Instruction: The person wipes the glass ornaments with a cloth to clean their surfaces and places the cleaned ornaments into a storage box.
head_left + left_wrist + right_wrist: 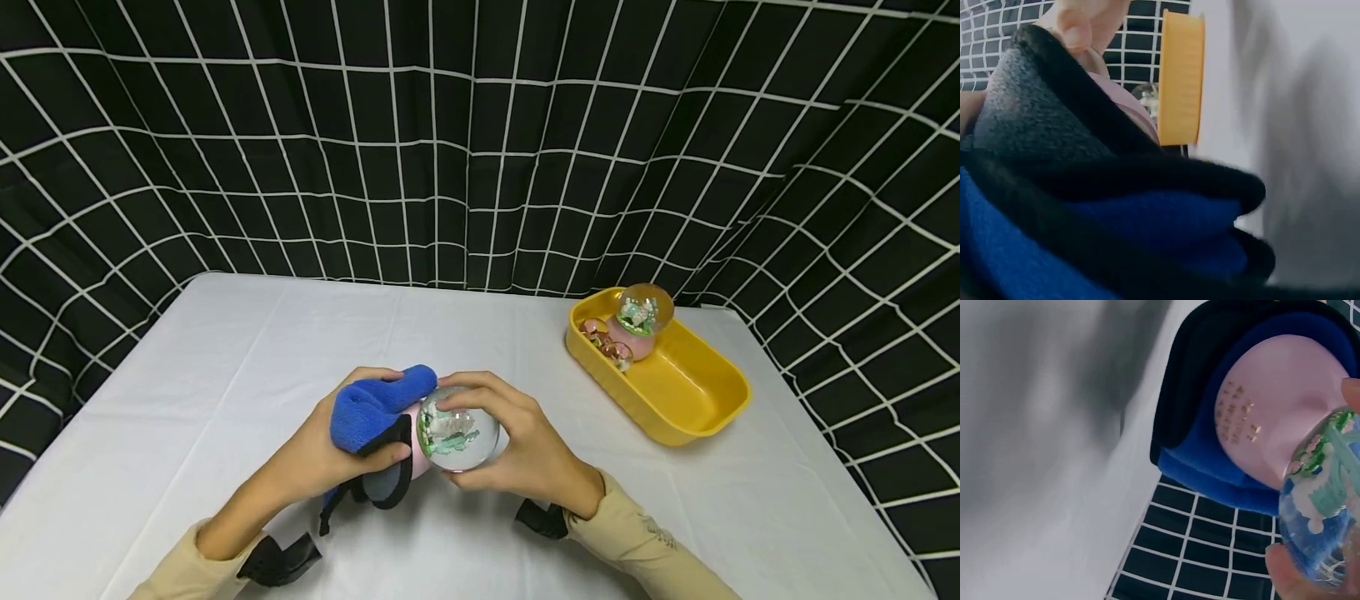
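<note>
A snow globe with a pink base lies on its side just above the white table. My right hand grips its glass ball with fingers over the top and thumb below. My left hand holds a blue cloth with black and grey edging wrapped against the pink base. The cloth cups the base from behind in the right wrist view.
A yellow tray stands at the right rear of the table, holding another pink-based snow globe and a smaller one. The tray's rim shows in the left wrist view. A black grid-patterned curtain surrounds the table.
</note>
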`<state>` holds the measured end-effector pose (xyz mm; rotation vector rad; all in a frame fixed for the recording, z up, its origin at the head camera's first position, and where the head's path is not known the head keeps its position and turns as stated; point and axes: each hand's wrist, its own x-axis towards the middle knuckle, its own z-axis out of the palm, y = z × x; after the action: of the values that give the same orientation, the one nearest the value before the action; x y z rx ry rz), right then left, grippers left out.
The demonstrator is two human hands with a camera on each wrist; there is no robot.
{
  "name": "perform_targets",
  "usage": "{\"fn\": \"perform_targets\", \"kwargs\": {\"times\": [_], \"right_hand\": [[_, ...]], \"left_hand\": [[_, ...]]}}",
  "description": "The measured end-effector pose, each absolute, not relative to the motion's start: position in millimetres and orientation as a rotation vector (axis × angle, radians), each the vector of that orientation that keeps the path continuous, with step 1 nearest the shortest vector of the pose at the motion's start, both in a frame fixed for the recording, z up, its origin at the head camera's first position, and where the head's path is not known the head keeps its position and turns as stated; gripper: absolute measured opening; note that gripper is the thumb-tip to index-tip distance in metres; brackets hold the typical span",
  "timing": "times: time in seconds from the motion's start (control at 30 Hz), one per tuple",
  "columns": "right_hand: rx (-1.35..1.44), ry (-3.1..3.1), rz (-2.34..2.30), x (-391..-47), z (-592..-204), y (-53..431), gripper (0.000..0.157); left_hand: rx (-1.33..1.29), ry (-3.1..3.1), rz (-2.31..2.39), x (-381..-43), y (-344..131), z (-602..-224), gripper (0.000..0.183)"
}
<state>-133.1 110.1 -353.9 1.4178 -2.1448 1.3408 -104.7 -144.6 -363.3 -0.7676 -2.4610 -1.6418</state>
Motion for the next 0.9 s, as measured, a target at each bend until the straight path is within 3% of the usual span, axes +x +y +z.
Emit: {"fn": "perform_targets", "kwargs": {"times": [0.3, 0.47, 0.67, 0.9], "right_hand": [[1.410, -2.140, 1.277, -133.6, -353.6, 110.2, 0.068], [1.476, -2.060, 1.265, -132.5, -355.2, 109.6, 0.066], [1.510, -1.971, 1.302, -130.6, -354.9, 108.7, 0.068], [1.438, -2.021, 1.351, -130.3, -352.9, 108.2, 0.073]], "left_hand": [[-0.842, -2.490, -1.302, -100.4, -142.8, -362.0, 0.085], [-0.850, -2.458, -1.551, -107.1, -145.9, -365.5, 0.088], [-1.082, -2.304, -1.985, -117.4, -155.9, -370.7, 0.072], [-1.144, -2.188, -2.118, -116.3, -154.9, -369.6, 0.078]]}}
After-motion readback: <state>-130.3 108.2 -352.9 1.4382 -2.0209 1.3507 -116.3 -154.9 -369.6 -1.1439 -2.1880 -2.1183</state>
